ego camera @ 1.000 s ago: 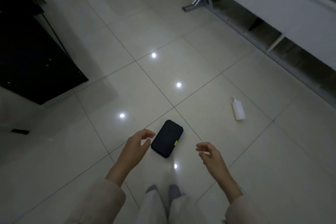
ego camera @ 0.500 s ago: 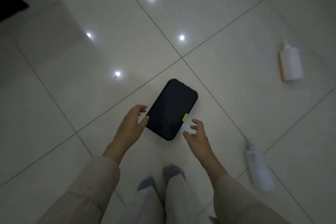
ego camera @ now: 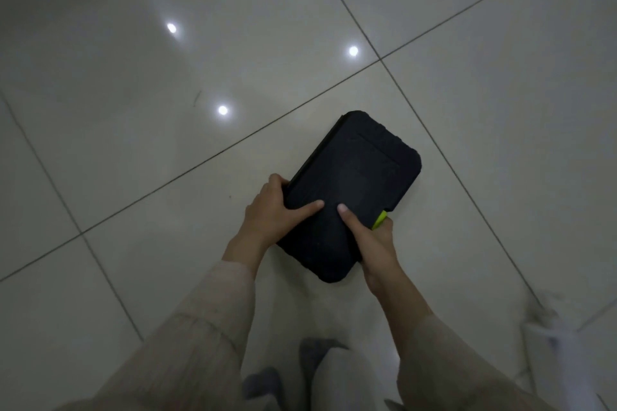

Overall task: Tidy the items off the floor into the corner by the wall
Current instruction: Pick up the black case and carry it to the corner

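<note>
The black case (ego camera: 354, 190) lies on the tiled floor (ego camera: 133, 77) between both hands, so the tidying looks barely begun: no corner or wall is in view. The left hand (ego camera: 273, 213) wraps its near left edge, thumb on top; the right hand (ego camera: 370, 237) clasps the right edge by the green tab (ego camera: 379, 219). A blurred white thing (ego camera: 547, 340) lies well to the right of the grip, probably still to collect.

Half a second ago both my hands hovered beside the black case (ego camera: 350, 190) without touching it. Now my left hand (ego camera: 272, 213) grips the case's left edge, thumb laid on top, and my right hand (ego camera: 370, 240) grips its right edge at the green tab (ego camera: 379, 220), thumb on top. The white bottle that lay right of the case has left the view.
</note>
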`<state>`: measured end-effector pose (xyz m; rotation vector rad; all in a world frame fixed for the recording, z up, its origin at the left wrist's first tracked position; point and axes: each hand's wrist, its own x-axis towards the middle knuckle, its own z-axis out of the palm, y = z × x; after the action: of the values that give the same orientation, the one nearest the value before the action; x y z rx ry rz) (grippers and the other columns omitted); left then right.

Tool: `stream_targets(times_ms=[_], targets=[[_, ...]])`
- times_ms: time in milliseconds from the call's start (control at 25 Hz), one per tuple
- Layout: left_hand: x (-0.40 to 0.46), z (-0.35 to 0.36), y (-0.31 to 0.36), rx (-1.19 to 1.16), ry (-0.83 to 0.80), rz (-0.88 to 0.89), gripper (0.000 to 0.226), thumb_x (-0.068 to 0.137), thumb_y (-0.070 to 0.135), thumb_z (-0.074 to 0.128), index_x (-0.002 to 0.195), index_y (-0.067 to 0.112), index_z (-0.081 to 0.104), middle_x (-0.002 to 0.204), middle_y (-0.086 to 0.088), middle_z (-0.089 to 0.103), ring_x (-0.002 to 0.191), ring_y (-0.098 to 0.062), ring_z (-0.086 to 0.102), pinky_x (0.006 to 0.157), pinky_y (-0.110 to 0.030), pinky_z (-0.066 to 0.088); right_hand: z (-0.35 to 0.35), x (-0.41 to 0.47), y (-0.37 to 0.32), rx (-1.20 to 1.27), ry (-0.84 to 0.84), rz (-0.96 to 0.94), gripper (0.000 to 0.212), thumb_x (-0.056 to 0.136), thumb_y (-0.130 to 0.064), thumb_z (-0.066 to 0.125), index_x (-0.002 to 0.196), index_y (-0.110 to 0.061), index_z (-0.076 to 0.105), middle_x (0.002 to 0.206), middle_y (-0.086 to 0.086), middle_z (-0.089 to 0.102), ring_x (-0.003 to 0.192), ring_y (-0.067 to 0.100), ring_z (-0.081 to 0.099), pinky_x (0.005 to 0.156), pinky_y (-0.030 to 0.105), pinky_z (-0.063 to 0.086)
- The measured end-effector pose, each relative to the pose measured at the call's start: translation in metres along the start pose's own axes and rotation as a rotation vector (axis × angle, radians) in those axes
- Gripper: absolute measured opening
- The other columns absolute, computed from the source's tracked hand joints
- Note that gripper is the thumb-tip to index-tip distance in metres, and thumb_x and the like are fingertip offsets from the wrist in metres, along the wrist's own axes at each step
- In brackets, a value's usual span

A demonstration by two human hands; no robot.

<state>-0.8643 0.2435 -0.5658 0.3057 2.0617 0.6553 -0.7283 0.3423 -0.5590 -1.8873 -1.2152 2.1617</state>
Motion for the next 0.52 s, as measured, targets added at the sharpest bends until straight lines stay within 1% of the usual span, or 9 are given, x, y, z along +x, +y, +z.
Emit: stream_targets(times_ms=[120, 200, 240, 320, 400, 440, 520], targets=[[-0.017, -0.012, -0.004, -0.043, 0.032, -0.042, 0.085, 0.046, 0.073, 0.067, 0.106, 0.021, 0.037, 0.115, -0.003, 0.053, 0.102, -0.023, 0.056, 0.092, -0.047, 0.047, 0.009, -0.019, 0.000, 0.056, -0.003, 0.027, 0.075, 0.070, -0.028, 0.077, 0.129, -0.022, 0.032, 0.115, -0.002, 0.055, 0.104, 0.018, 0.058, 0.093, 0.045, 0.051], [-0.044, -0.028, -0.013, -0.143, 0.109, -0.060, 0.077, 0.050, 0.066, 0.072, 0.101, 0.020, 0.039, 0.111, -0.002, 0.054, 0.100, -0.022, 0.056, 0.089, -0.046, 0.048, 0.018, -0.044, 0.000, 0.011, -0.052, 0.056, 0.066, 0.074, -0.025, 0.074, 0.125, -0.023, 0.031, 0.107, -0.007, 0.054, 0.097, 0.014, 0.058, 0.081, 0.042, 0.054], [-0.059, -0.038, -0.020, -0.204, 0.148, -0.066, 0.071, 0.054, 0.060, 0.075, 0.099, 0.018, 0.041, 0.107, -0.001, 0.054, 0.097, -0.021, 0.057, 0.085, -0.043, 0.050, 0.025, -0.059, 0.000, -0.032, -0.079, 0.065, 0.062, 0.076, -0.025, 0.072, 0.123, -0.023, 0.031, 0.104, -0.008, 0.053, 0.094, 0.012, 0.058, 0.076, 0.040, 0.054], [-0.094, -0.057, -0.039, -0.327, 0.210, -0.103, 0.059, 0.064, 0.048, 0.077, 0.097, 0.014, 0.042, 0.099, 0.004, 0.053, 0.091, -0.016, 0.056, 0.073, -0.030, 0.050, 0.041, -0.088, 0.001, -0.125, -0.136, 0.083, 0.055, 0.079, -0.026, 0.070, 0.119, -0.022, 0.032, 0.101, -0.008, 0.054, 0.090, 0.012, 0.058, 0.073, 0.039, 0.053], [-0.133, -0.074, -0.063, -0.462, 0.273, -0.188, 0.054, 0.069, 0.041, 0.075, 0.099, 0.011, 0.043, 0.093, 0.008, 0.050, 0.085, -0.009, 0.053, 0.061, -0.019, 0.042, 0.064, -0.118, 0.002, -0.256, -0.203, 0.101, 0.051, 0.080, -0.028, 0.068, 0.115, -0.020, 0.031, 0.101, -0.005, 0.054, 0.088, 0.012, 0.058, 0.065, 0.035, 0.052], [-0.153, -0.079, -0.076, -0.525, 0.306, -0.229, 0.052, 0.071, 0.040, 0.074, 0.100, 0.010, 0.042, 0.093, 0.009, 0.050, 0.082, -0.005, 0.052, 0.058, -0.017, 0.039, 0.077, -0.131, 0.004, -0.335, -0.252, 0.095, 0.049, 0.081, -0.029, 0.067, 0.113, -0.019, 0.031, 0.102, -0.003, 0.054, 0.087, 0.011, 0.058, 0.061, 0.033, 0.051], [-0.195, -0.085, -0.104, -0.660, 0.374, -0.320, 0.052, 0.073, 0.039, 0.073, 0.102, 0.009, 0.041, 0.094, 0.009, 0.049, 0.080, -0.001, 0.051, 0.058, -0.018, 0.038, 0.100, -0.155, 0.012, -0.466, -0.359, 0.095, 0.047, 0.083, -0.029, 0.065, 0.112, -0.018, 0.030, 0.104, 0.001, 0.054, 0.087, 0.012, 0.058, 0.058, 0.030, 0.049]])
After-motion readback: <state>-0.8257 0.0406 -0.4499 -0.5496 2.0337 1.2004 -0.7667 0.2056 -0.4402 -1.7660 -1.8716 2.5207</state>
